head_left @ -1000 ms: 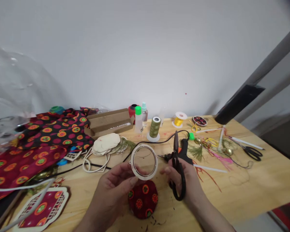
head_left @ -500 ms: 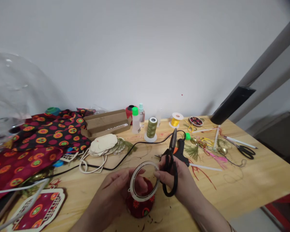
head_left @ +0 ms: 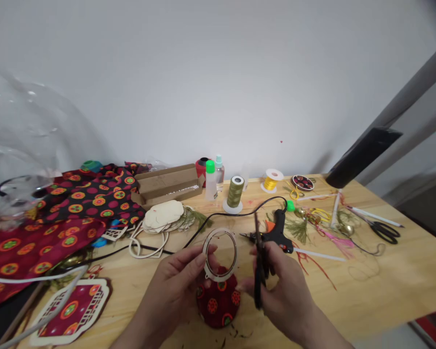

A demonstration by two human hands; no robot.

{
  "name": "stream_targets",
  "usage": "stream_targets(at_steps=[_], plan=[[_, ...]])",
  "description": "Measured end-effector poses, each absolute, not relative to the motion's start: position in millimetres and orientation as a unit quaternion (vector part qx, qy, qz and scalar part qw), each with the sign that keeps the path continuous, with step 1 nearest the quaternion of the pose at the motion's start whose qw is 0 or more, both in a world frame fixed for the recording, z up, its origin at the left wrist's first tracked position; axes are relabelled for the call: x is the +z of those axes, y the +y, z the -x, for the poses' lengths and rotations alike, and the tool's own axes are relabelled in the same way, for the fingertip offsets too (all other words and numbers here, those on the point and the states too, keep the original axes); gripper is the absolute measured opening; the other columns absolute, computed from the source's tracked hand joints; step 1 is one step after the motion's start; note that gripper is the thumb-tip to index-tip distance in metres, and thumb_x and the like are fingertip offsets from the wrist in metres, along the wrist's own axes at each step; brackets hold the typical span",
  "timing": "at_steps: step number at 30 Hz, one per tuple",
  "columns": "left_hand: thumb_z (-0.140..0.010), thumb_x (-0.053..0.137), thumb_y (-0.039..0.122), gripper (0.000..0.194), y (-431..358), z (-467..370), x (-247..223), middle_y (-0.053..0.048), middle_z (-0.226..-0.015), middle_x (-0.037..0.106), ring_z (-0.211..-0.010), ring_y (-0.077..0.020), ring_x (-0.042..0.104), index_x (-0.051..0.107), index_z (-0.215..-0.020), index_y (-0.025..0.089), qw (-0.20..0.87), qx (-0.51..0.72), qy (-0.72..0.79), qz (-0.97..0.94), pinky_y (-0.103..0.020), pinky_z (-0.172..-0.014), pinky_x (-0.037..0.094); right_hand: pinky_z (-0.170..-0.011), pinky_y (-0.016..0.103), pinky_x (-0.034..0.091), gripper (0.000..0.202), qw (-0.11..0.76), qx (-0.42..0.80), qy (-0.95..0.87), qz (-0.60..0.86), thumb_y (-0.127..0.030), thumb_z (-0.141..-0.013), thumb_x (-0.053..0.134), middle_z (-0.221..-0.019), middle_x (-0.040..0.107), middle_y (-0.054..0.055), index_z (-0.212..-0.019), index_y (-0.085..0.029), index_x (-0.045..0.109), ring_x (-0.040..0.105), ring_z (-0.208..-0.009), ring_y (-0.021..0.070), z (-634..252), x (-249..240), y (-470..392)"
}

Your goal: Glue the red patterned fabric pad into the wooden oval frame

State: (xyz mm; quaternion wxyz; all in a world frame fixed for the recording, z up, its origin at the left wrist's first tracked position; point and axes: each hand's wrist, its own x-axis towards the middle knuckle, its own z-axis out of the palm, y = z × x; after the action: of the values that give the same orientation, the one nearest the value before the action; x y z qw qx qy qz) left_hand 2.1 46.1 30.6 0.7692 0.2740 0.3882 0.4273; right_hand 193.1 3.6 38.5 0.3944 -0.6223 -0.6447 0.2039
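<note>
My left hand (head_left: 177, 283) pinches the left side of a pale round ring (head_left: 235, 257), which is upright with its open middle facing me. Just below the ring lies a round dark red patterned fabric piece (head_left: 218, 305) on the table. Black-handled scissors (head_left: 259, 266) are in my right hand (head_left: 285, 286), blades pointing up, to the right of the ring. My right thumb is near the edge of the fabric piece. Behind the scissors a black glue gun (head_left: 279, 232) lies on the table.
Patterned fabric (head_left: 94, 194), an open cardboard box (head_left: 170, 189) and pale cutouts (head_left: 163, 215) are at the left. Bottles (head_left: 211, 184) and thread spools (head_left: 235, 194) stand at the back. Tassels, cords and a second pair of scissors (head_left: 385, 231) lie at the right.
My right hand has let go of the ring and moved right with the scissors, which now appear edge-on. The ring has risen slightly, showing more of the fabric piece. The view has shifted.
</note>
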Motion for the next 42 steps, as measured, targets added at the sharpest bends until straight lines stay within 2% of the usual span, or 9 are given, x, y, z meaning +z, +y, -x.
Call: stream_targets(at_steps=[5, 10, 13, 21, 28, 31, 38, 42], plan=[[-0.074, 0.072, 0.027, 0.024, 47.6, -2.5, 29.6, -0.001, -0.071, 0.071, -0.056, -0.0072, 0.057, 0.074, -0.096, 0.019, 0.759, 0.419, 0.394, -0.304, -0.016, -0.054, 0.045, -0.046, 0.024, 0.029, 0.024, 0.324, 0.101, -0.711, 0.616, -0.030, -0.058, 0.065, -0.055, 0.051, -0.003, -0.064, -0.023, 0.042, 0.041, -0.047, 0.0127, -188.0, 49.6, -1.8], [-0.080, 0.067, 0.024, 0.023, 45.0, -0.1, 28.1, -0.003, -0.084, 0.076, -0.072, -0.0113, 0.064, 0.073, -0.102, 0.023, 0.736, 0.429, 0.393, -0.347, -0.018, -0.070, 0.049, -0.055, 0.028, 0.031, 0.016, 0.303, -0.050, -0.737, 0.602, -0.034, -0.067, 0.063, -0.062, 0.062, 0.002, -0.067, -0.020, 0.055, 0.052, -0.055, 0.0178, -189.3, 43.7, -0.3], [-0.078, 0.068, 0.024, 0.023, 44.0, 0.2, 27.7, -0.003, -0.086, 0.076, -0.075, -0.0133, 0.066, 0.073, -0.101, 0.025, 0.733, 0.436, 0.394, -0.343, -0.019, -0.072, 0.049, -0.057, 0.031, 0.031, 0.015, 0.292, -0.099, -0.741, 0.597, -0.034, -0.071, 0.059, -0.062, 0.064, 0.003, -0.069, -0.019, 0.060, 0.054, -0.056, 0.0197, -189.6, 39.1, -0.7], [-0.074, 0.072, 0.025, 0.028, 44.0, -0.5, 32.2, -0.004, -0.083, 0.076, -0.075, -0.0177, 0.066, 0.074, -0.101, 0.022, 0.687, 0.428, 0.425, -0.405, -0.024, -0.071, 0.051, -0.056, 0.034, 0.027, 0.024, 0.263, -0.121, -0.747, 0.598, -0.041, -0.074, 0.060, -0.060, 0.064, 0.004, -0.069, -0.018, 0.061, 0.054, -0.055, 0.0209, -184.7, 37.3, -1.4], [-0.064, 0.077, 0.022, 0.027, 41.6, -3.9, 37.5, 0.002, -0.083, 0.077, -0.076, -0.0191, 0.068, 0.076, -0.091, 0.028, 0.618, 0.444, 0.476, -0.440, -0.024, -0.070, 0.053, -0.059, 0.034, 0.027, 0.028, 0.259, -0.143, -0.743, 0.600, -0.043, -0.075, 0.062, -0.063, 0.065, 0.005, -0.075, -0.015, 0.063, 0.053, -0.057, 0.0216, -181.5, 31.5, -3.6], [-0.061, 0.078, 0.017, 0.029, 38.2, -5.2, 40.9, 0.003, -0.086, 0.078, -0.080, -0.0210, 0.069, 0.077, -0.087, 0.030, 0.566, 0.455, 0.506, -0.465, -0.025, -0.075, 0.053, -0.059, 0.034, 0.027, 0.030, 0.246, -0.148, -0.756, 0.589, -0.044, -0.079, 0.060, -0.063, 0.064, 0.005, -0.079, -0.015, 0.063, 0.053, -0.056, 0.0209, -182.6, 29.6, -5.5], [-0.061, 0.076, 0.013, 0.025, 30.5, -17.6, 46.4, 0.001, -0.083, 0.077, -0.078, -0.0220, 0.067, 0.078, -0.082, 0.027, 0.482, 0.535, 0.512, -0.468, -0.024, -0.075, 0.050, -0.058, 0.034, 0.027, 0.034, 0.235, -0.156, -0.760, 0.586, -0.047, -0.084, 0.055, -0.060, 0.063, 0.005, -0.080, -0.015, 0.064, 0.052, -0.056, 0.0199, -182.6, 24.5, -6.7], [-0.062, 0.075, 0.012, 0.027, 29.2, -18.5, 46.8, 0.002, -0.080, 0.077, -0.073, -0.0200, 0.066, 0.078, -0.083, 0.028, 0.463, 0.526, 0.512, -0.498, -0.022, -0.070, 0.048, -0.057, 0.034, 0.028, 0.037, 0.239, -0.170, -0.763, 0.577, -0.046, -0.087, 0.050, -0.058, 0.062, 0.005, -0.082, -0.013, 0.065, 0.052, -0.054, 0.0190, -182.2, 23.6, -6.6]])
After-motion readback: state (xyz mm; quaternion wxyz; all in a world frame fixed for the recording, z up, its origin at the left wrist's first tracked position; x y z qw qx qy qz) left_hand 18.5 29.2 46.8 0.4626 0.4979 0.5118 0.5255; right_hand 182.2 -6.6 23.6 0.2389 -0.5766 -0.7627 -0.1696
